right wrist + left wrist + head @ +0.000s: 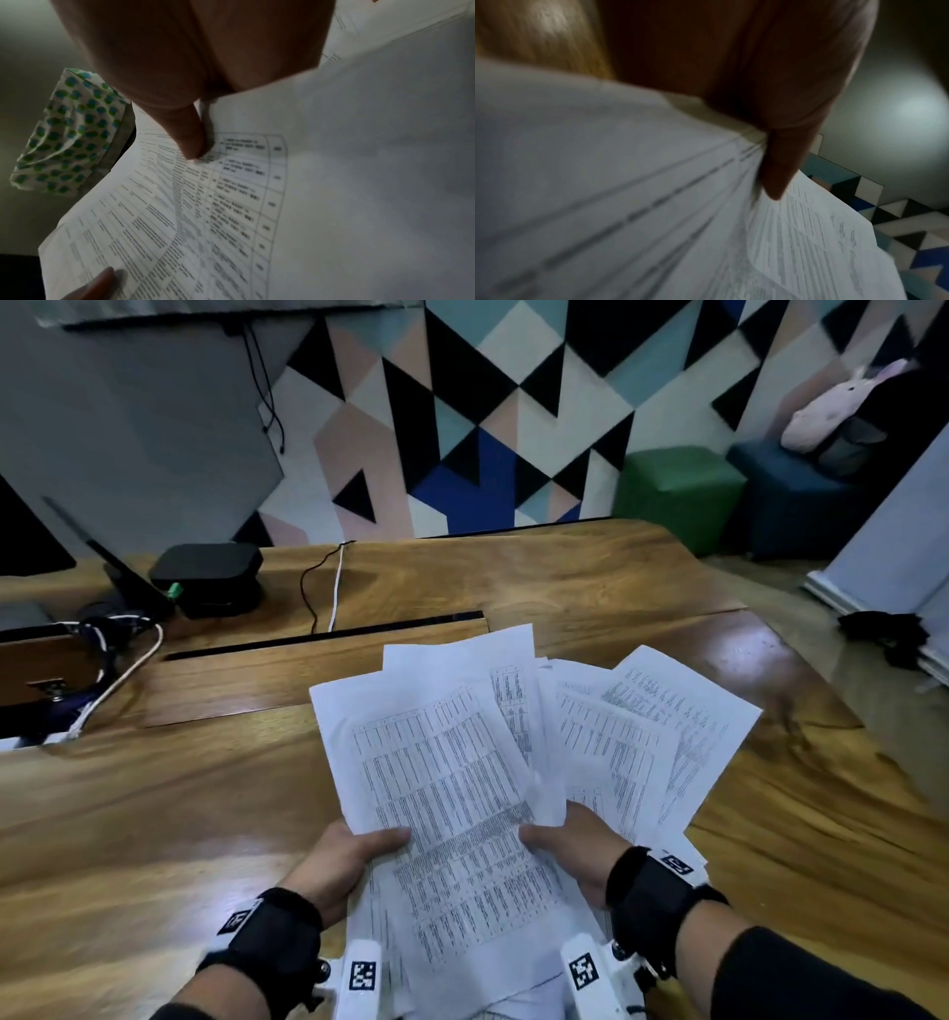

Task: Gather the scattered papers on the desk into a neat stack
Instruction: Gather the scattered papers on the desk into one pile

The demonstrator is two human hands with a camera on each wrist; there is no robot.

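At lower centre of the head view, the left hand (pixel 339 860) and the right hand (pixel 575 845) both grip the fanned papers (pixel 462 788) above the desk (pixel 154 814).

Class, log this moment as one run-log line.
left hand: grips papers | right hand: grips papers | papers: fanned, uneven, above desk | stack: not yet squared
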